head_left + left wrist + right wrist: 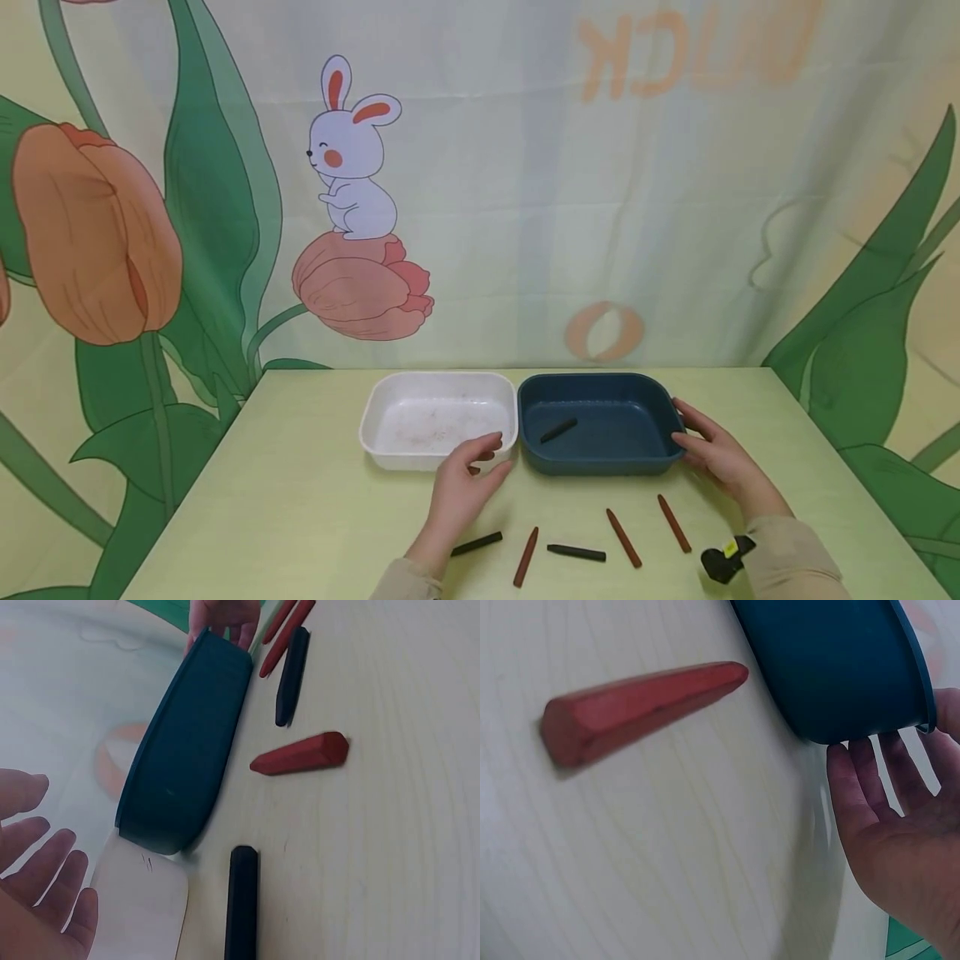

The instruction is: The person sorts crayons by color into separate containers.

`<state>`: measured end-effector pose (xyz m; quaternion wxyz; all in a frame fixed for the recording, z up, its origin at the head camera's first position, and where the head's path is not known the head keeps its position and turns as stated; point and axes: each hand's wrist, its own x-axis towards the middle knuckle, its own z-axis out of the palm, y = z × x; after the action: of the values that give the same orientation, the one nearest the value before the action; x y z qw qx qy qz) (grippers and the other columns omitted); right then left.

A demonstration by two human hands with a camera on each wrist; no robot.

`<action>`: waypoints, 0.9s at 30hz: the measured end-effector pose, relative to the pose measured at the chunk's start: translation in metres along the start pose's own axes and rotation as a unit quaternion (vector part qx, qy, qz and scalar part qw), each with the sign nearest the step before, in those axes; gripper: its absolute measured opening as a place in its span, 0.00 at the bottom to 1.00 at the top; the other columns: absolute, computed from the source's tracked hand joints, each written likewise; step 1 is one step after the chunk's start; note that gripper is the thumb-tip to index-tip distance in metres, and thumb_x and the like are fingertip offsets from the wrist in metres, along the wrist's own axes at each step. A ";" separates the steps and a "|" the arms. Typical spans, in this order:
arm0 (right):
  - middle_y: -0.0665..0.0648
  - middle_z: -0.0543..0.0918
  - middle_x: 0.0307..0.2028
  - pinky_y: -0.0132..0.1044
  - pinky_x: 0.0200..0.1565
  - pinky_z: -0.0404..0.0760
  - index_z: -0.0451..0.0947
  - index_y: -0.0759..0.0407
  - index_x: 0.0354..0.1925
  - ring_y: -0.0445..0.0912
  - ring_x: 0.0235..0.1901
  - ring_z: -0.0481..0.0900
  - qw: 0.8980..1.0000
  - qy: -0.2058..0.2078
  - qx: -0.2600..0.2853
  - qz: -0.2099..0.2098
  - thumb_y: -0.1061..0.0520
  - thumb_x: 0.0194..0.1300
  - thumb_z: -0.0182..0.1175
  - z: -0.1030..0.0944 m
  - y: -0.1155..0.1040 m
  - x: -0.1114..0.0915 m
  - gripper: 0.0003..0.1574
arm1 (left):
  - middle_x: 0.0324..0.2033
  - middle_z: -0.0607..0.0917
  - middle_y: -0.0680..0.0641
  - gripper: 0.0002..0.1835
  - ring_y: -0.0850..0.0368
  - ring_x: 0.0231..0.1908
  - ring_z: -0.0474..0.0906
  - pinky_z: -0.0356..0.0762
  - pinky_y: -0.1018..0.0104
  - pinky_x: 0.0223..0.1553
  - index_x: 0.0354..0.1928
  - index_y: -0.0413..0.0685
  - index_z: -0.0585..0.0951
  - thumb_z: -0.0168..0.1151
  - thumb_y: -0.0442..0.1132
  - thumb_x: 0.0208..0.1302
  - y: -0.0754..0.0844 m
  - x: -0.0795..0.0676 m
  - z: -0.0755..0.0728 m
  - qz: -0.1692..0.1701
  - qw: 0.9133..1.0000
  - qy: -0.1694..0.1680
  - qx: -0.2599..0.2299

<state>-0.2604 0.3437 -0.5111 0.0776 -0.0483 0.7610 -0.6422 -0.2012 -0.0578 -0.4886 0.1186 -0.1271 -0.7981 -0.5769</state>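
Observation:
My left hand [461, 487] hovers over the near right corner of a white tray [382, 457], fingers loosely bent with nothing between them. The left wrist view also shows this hand [37, 892] holding nothing. Against the tray's right side stands a dark blue tray [600, 465], with one black crayon [558, 430] lying inside. My right hand [723, 462] touches the blue tray's right end. In the right wrist view, extended fingers [849, 780] meet the outer wall, with the thumb at the rim.
Along the table front lie a black crayon [477, 543] partly behind the left wrist, a red-brown crayon [526, 557], another black crayon [576, 552] and two more red-brown crayons, one [623, 538] left of the other [674, 523]. A printed curtain [487, 208] hangs behind the table.

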 end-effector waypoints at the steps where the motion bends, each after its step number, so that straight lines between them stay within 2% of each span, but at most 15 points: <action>1: 0.76 0.45 0.73 0.26 0.48 0.77 0.41 0.65 0.77 0.28 0.49 0.71 1.000 -0.003 0.000 -0.003 0.59 0.75 0.54 0.000 0.000 0.000 0.44 | 0.47 0.86 0.45 0.20 0.45 0.46 0.81 0.78 0.50 0.46 0.55 0.43 0.83 0.71 0.36 0.60 -0.001 -0.001 -0.002 -0.001 1.000 0.000 0.000; 12: 0.76 0.46 0.73 0.27 0.47 0.77 0.42 0.65 0.77 0.30 0.49 0.72 1.000 -0.003 0.004 -0.008 0.58 0.74 0.54 -0.001 0.001 0.000 0.45 | 0.47 0.86 0.47 0.20 0.44 0.46 0.81 0.79 0.50 0.44 0.55 0.46 0.84 0.72 0.36 0.59 -0.008 -0.008 -0.017 0.016 1.000 -0.004 0.020; 19: 0.75 0.46 0.73 0.26 0.47 0.77 0.42 0.64 0.77 0.27 0.47 0.71 1.000 0.004 -0.002 0.001 0.58 0.74 0.54 0.000 -0.001 -0.001 0.44 | 0.48 0.86 0.49 0.20 0.48 0.45 0.81 0.80 0.51 0.44 0.54 0.47 0.84 0.72 0.36 0.59 -0.010 -0.013 -0.026 0.029 0.999 -0.014 0.043; 27: 0.75 0.45 0.73 0.26 0.48 0.76 0.41 0.64 0.77 0.27 0.48 0.70 1.000 0.001 -0.001 -0.001 0.58 0.75 0.54 0.001 -0.001 -0.001 0.45 | 0.47 0.86 0.50 0.20 0.51 0.45 0.81 0.80 0.53 0.43 0.53 0.44 0.85 0.73 0.35 0.57 -0.015 -0.021 -0.030 0.050 0.996 -0.036 0.057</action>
<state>-0.2590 0.3432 -0.5100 0.0764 -0.0482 0.7618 -0.6415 -0.1848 -0.0926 -0.4999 0.1250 -0.1805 -0.8263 -0.5186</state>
